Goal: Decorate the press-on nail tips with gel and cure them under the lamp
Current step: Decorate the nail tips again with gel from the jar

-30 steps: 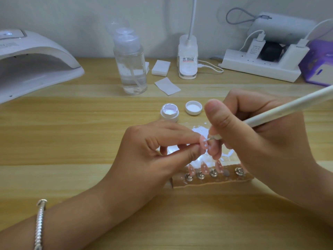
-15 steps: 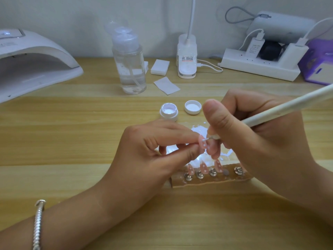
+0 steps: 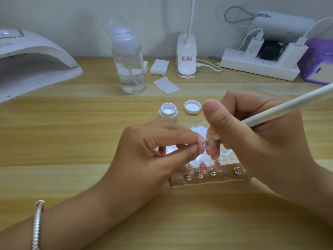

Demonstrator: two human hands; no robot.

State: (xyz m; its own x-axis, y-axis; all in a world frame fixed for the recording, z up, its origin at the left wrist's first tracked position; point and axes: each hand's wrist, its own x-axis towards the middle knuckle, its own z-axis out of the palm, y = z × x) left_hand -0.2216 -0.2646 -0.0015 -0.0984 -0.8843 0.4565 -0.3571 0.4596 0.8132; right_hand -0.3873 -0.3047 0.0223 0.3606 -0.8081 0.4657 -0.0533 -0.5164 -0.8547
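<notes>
we work at a pale wooden table (image 3: pixel 72 138). at its far left stands the white curing lamp (image 3: pixel 36 65), its opening turned toward the table's middle. right of it a clear pump bottle (image 3: pixel 130 69) stands upright, then a stack of white pads (image 3: pixel 159 67), with one loose wipe (image 3: pixel 166 85) lying flat just in front. the desk lamp base (image 3: pixel 186 58) stands by the wall, and its white cable (image 3: pixel 209 66) trails right toward the power strip (image 3: pixel 257 67). a purple box (image 3: pixel 319 65) sits at the far right. nearer us we have the open gel pot (image 3: pixel 168 114) and its lid (image 3: pixel 192 106), side by side but apart. a glossy sheet (image 3: pixel 198 129) smeared white lies behind a cardboard strip (image 3: pixel 207 182) carrying metal studs and pink dotted tips (image 3: pixel 203 166).
</notes>
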